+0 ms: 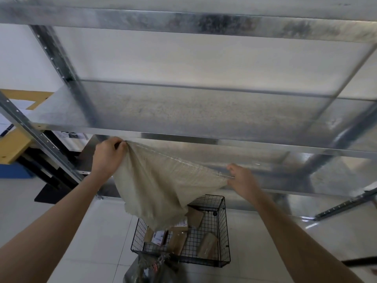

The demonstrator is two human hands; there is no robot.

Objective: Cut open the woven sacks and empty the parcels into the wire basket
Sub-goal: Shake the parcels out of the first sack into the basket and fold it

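I have the sack (161,190) held up by its stitched edge, stretched between both hands in front of the metal rack (183,111). The left grip (108,155) is closed in a fist round one bunched corner, raised to just under a shelf's front edge. The right grip (242,180) sits lower and pinches the opposite corner, thumb up and fingers less tightly curled. The sack hangs limp and flat, its loose lower end drooping over the basket (223,227) and hiding the basket's far left part from me. The basket stands on the pale tiled floor (91,231) just in front of the rack's lowest shelf, and several brown parcels (207,245) lie scattered on its bottom, one with a white label. A crumpled grey bag (149,270) lies on the floor against the basket's near side, at the bottom of my view. The rack fills the whole background, and its shelves are close above and behind the hands. Off to the left, beyond the rack's upright, I see a yellow board (12,148), something blue (14,170) below it, and a black mat (49,193) on the floor.
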